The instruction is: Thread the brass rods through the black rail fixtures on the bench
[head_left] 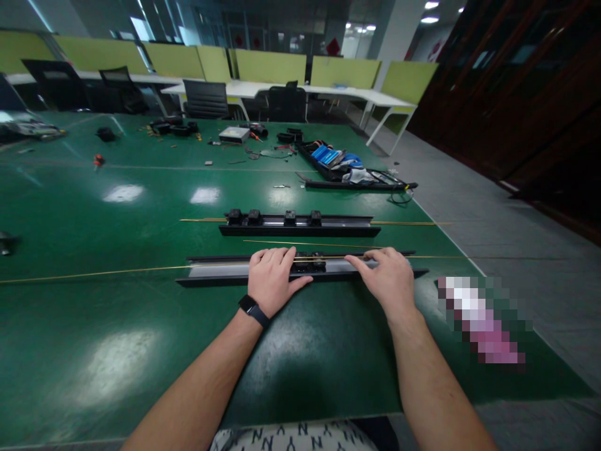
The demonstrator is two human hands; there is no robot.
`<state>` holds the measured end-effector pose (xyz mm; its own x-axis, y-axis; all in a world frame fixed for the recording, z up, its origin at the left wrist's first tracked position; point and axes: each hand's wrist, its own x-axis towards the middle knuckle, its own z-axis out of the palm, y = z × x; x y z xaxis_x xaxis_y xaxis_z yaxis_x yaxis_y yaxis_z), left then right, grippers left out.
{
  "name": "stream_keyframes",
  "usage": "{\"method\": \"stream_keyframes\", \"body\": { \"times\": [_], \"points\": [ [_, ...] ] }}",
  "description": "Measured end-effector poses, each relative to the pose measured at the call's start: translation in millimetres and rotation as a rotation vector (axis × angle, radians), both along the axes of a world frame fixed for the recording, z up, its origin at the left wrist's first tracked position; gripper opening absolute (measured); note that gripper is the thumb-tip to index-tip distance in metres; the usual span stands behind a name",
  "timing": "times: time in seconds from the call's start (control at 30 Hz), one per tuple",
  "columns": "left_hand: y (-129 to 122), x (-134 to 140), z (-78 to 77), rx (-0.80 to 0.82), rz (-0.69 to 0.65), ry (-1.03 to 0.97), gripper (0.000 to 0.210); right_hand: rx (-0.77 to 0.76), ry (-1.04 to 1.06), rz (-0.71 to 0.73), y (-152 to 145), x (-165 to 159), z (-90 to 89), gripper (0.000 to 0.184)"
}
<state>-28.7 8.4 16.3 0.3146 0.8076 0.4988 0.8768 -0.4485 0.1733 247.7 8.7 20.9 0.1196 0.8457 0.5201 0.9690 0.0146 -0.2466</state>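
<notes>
Your left hand (272, 279) and right hand (387, 279) lie flat, fingers spread, gripping nothing, on the near black rail (216, 270) with brass rod (94, 272) along it; far rail (300, 224) looks fitted, near one likely unfinished.

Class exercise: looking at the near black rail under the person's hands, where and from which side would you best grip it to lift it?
Probably near both ends of the near rail, pinching across its narrow width from above. It lies flat and long on the green table, so one middle grip would likely tip it. The left hand and right hand rest near its centre.
</notes>
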Motion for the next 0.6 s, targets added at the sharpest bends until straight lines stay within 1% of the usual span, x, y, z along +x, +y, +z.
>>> {"method": "stream_keyframes", "body": {
  "times": [0.17, 0.4, 0.6],
  "points": [
    [0, 0, 0.1, 0.007, 0.006, 0.003, 0.067, -0.063, -0.012, -0.005, -1, -1, 4.0, 0.063],
    [1, 0, -0.7, 0.005, 0.004, 0.003, 0.066, -0.041, -0.04, -0.047, -4, -12, 4.3, 0.064],
    [1, 1, -0.5, 0.003, 0.001, 0.003, 0.065, -0.072, -0.028, -0.077, -1, 0, 6.3, 0.068]
  ]
}}
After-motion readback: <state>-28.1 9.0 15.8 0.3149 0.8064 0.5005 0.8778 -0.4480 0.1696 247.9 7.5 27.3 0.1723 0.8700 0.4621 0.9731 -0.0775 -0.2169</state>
